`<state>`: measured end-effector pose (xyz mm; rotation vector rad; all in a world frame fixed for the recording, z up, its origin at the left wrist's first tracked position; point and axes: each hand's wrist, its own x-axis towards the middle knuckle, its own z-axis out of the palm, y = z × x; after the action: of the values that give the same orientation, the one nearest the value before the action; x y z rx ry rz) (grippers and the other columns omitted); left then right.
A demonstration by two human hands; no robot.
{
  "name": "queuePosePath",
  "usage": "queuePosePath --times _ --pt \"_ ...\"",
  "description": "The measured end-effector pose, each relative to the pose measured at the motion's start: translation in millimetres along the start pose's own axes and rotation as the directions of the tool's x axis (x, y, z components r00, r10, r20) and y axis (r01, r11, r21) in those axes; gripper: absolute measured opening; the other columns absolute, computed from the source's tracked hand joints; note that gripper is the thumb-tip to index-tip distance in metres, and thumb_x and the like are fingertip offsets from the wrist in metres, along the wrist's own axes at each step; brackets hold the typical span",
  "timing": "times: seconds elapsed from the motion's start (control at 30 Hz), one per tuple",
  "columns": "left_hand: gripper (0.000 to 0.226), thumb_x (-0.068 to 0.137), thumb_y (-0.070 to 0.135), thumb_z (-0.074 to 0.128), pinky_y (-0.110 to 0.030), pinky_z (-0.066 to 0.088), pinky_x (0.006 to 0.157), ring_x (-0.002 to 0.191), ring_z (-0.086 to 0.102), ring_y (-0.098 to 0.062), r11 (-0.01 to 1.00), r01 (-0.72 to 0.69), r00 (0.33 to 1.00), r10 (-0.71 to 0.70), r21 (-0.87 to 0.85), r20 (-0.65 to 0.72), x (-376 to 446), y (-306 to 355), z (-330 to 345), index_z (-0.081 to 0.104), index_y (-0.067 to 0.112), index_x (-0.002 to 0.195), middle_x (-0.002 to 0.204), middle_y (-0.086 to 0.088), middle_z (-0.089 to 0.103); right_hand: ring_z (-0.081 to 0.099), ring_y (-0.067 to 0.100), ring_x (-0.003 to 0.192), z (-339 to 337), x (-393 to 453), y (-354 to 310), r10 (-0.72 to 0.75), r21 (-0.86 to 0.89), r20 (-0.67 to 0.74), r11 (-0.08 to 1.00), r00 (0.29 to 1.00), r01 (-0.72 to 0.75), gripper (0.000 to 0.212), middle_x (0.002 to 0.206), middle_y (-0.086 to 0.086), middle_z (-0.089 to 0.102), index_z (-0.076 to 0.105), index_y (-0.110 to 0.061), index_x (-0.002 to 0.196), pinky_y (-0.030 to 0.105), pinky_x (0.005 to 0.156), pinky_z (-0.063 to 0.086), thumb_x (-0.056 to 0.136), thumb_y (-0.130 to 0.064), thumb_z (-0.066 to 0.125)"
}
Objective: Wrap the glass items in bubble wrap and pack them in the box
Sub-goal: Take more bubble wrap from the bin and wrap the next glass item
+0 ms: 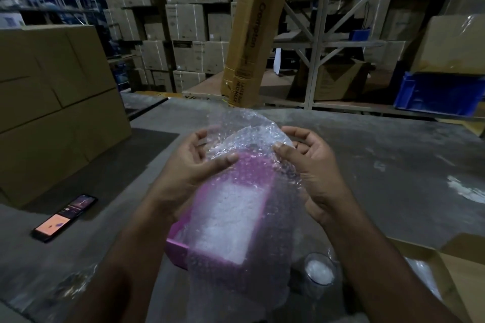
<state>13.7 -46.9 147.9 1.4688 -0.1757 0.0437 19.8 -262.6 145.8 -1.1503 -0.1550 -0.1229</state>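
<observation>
You have the bubble wrap point(244, 139) held up at the centre of the frame, above the pink box point(223, 220) on the grey counter point(380, 165). Your left hand point(199, 160) pinches the sheet between thumb and curled fingers on its left side; your right hand point(307, 157) pinches the right side the same way. Through the plastic the box looks open, with a pale lining inside. A glass point(319, 271) with something white in it stands on the counter at the lower right, just beside the box; whether any glass item is already inside the wrap you hold cannot be told.

To do this step well, you should probably keep the sheet taut between both hands so it folds without bunching, and overlap the edges fully round the glass before lowering it. Mind the glass by your right forearm, which a sweep of the arm could knock. The phone point(64, 217) lies well apart at the lower left.
</observation>
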Motion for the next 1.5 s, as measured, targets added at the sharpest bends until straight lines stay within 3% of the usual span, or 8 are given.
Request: queuePosePath --times 0.17,0.33,0.6,0.73,0.97,1.17,1.37,1.5 --pt "0.047 0.093 0.009 0.065 -0.025 0.059 0.067 0.075 0.069 -0.008 0.983 -0.088 0.986 0.064 -0.160 -0.151 -2 -1 11 0.052 0.014 0.138 0.087 0.004 0.073 0.069 0.018 0.098 -3 2 15 -0.083 -0.059 -0.124 0.995 0.989 0.076 0.059 0.117 0.012 0.063 0.053 -0.023 0.121 0.027 0.072 0.058 0.075 -0.001 0.082" --pt "0.046 0.102 0.013 0.055 -0.030 0.058 0.067 0.067 0.065 -0.003 0.988 -0.148 0.963 0.155 0.048 -0.223 -2 -14 11 0.042 0.028 0.144 0.070 0.013 0.069 0.068 0.011 0.080 -9 -2 25 -0.216 -0.131 -0.177 0.972 0.960 0.195 0.049 0.107 0.008 0.061 0.056 -0.021 0.115 0.030 0.071 0.058 0.079 0.004 0.078" --pt "0.024 0.104 0.010 0.051 -0.029 0.060 0.069 0.073 0.065 -0.012 0.933 -0.240 0.953 0.279 0.267 -0.118 -6 -15 15 0.067 0.021 0.118 0.081 0.000 0.064 0.069 0.015 0.107 -16 -8 20 -0.207 -0.246 0.039 0.946 0.978 0.210 0.047 0.111 0.004 0.073 0.069 -0.013 0.122 0.024 0.087 0.056 0.080 0.004 0.078" --pt "0.048 0.081 0.028 0.078 -0.025 0.060 0.080 0.096 0.069 -0.006 0.847 -0.238 0.966 0.259 0.476 0.023 -7 -15 12 0.065 0.033 0.127 0.114 0.011 0.069 0.062 0.002 0.112 -23 -10 16 -0.288 -0.525 0.110 0.796 0.951 0.301 0.055 0.118 -0.003 0.062 0.065 -0.019 0.128 0.016 0.093 0.052 0.079 -0.002 0.082" --pt "0.015 0.083 0.037 0.076 -0.013 0.046 0.088 0.108 0.053 0.006 0.734 -0.242 0.945 0.326 0.634 -0.016 0 -18 15 0.066 0.029 0.089 0.115 0.014 0.055 0.048 0.006 0.100 -36 -2 18 -0.345 -0.808 0.132 0.505 0.929 0.303 0.014 0.095 -0.009 0.058 0.072 -0.028 0.081 0.015 0.080 0.038 0.078 -0.035 0.083" --pt "0.011 0.094 0.016 0.066 -0.026 0.055 0.075 0.081 0.069 -0.010 0.938 -0.241 0.968 0.250 0.250 -0.007 -1 -15 20 0.063 0.009 0.103 0.085 0.002 0.073 0.063 0.012 0.075 -37 -2 15 -0.165 -0.341 0.041 0.925 0.985 0.170 0.012 0.082 0.000 0.070 0.068 -0.012 0.087 0.029 0.070 0.052 0.084 -0.020 0.077" --pt "0.020 0.103 0.014 0.057 -0.043 0.047 0.082 0.084 0.045 -0.023 0.955 -0.196 0.966 0.227 0.221 -0.124 5 -27 19 0.039 0.020 0.099 0.088 -0.008 0.040 0.061 0.012 0.088 -38 5 27 -0.215 -0.296 -0.084 0.938 0.973 0.181 0.032 0.103 0.007 0.068 0.060 -0.023 0.105 0.023 0.074 0.053 0.088 0.001 0.072" --pt "0.022 0.106 -0.001 0.039 -0.026 0.045 0.066 0.073 0.051 -0.014 0.960 -0.204 0.975 0.217 0.193 -0.045 2 -26 18 0.047 0.015 0.092 0.081 -0.008 0.052 0.066 0.004 0.090 -40 6 26 -0.186 -0.246 -0.021 0.953 0.982 0.175 0.027 0.101 -0.001 0.074 0.073 -0.014 0.087 0.013 0.075 0.050 0.090 0.011 0.061"
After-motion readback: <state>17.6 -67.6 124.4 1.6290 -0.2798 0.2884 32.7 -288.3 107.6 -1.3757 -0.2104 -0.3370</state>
